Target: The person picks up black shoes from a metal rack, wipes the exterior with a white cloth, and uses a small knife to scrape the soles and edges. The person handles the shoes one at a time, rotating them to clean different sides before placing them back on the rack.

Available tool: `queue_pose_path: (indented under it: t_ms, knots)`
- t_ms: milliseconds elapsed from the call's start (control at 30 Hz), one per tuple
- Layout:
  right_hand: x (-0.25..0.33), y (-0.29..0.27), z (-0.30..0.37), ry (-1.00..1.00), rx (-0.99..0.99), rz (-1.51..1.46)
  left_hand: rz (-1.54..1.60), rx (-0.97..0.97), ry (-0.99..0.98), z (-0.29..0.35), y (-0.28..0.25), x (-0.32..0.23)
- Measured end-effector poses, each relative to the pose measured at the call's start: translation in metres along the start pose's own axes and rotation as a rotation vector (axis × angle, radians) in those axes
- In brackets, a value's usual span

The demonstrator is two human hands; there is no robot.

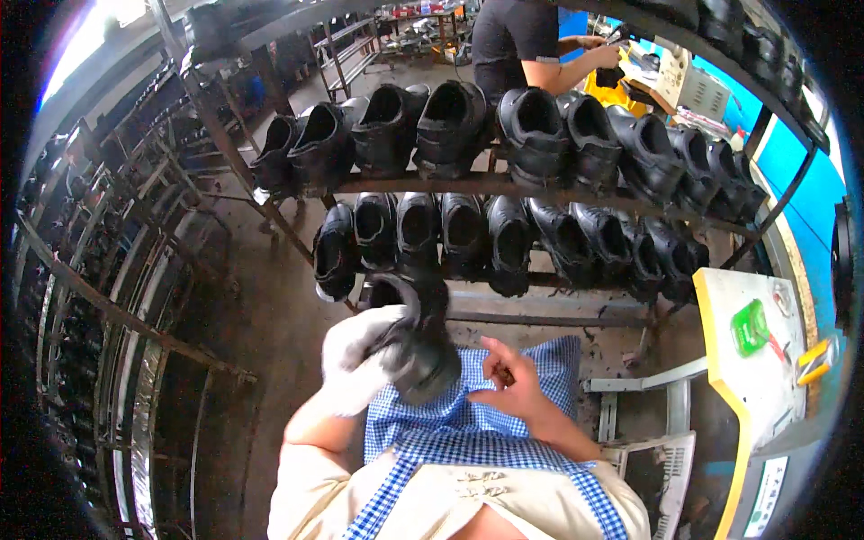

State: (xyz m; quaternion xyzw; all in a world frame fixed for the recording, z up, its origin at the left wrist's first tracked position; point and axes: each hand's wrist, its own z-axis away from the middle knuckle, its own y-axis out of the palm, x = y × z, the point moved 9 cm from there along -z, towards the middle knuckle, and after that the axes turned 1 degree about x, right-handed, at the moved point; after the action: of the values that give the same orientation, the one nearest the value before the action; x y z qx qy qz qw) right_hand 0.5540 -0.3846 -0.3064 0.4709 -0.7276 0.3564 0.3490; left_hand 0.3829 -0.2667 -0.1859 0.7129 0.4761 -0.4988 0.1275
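My left hand point(364, 346), in a white glove, grips a black shoe point(423, 355) above my lap. The shoe is a little blurred, and its opening faces up and away from me. Just right of it is my bare right hand point(508, 382), with index finger and thumb apart and nothing between them; its other fingers curl in. Beneath both hands spreads a blue-and-white checked apron point(549, 378). Straight ahead, black shoes point(450, 126) stand side by side on the upper rail of a rack, and more black shoes point(463, 229) line the lower rail.
At right, a white table point(747, 342) with a yellow edge bears a green container point(749, 328) and a yellow-handled tool point(814, 360). Metal racks point(135, 315) fill the left side. Beyond the shoes, a person point(522, 45) in dark clothes works at a bench.
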Motion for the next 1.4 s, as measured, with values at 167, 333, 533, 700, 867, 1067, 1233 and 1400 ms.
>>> queue_pose_path:
  t_ms: [167,333,533,700,867,1067,1233,1400]
  knots:
    - [0.003,0.019,-0.011,-0.02,-0.015,0.496,0.467,-0.111,-0.494,0.058,0.065,0.17]
    - [-0.033,-0.006,-0.01,0.174,-0.049,0.43,1.662,0.054,-1.025,0.08,0.143,0.147]
    - [-0.01,-0.017,-0.005,0.112,-0.088,0.406,1.226,0.087,-0.807,0.071,0.123,0.131]
    - [0.027,-0.018,-0.009,-0.108,-0.086,0.527,0.926,0.139,-0.668,0.082,0.12,0.132]
    - [0.042,-0.005,-0.013,-0.218,0.059,0.65,0.746,0.128,-0.648,0.102,0.114,0.144]
    - [0.04,0.016,-0.006,-0.278,0.094,0.87,0.622,0.168,-0.658,0.104,0.112,0.13]
    - [-0.021,-0.02,0.0,0.209,-0.156,-0.469,0.9,0.057,-0.737,0.104,0.116,0.125]
    - [0.016,-0.018,-0.001,-0.09,-0.127,0.194,0.946,0.095,-0.733,0.101,0.12,0.122]
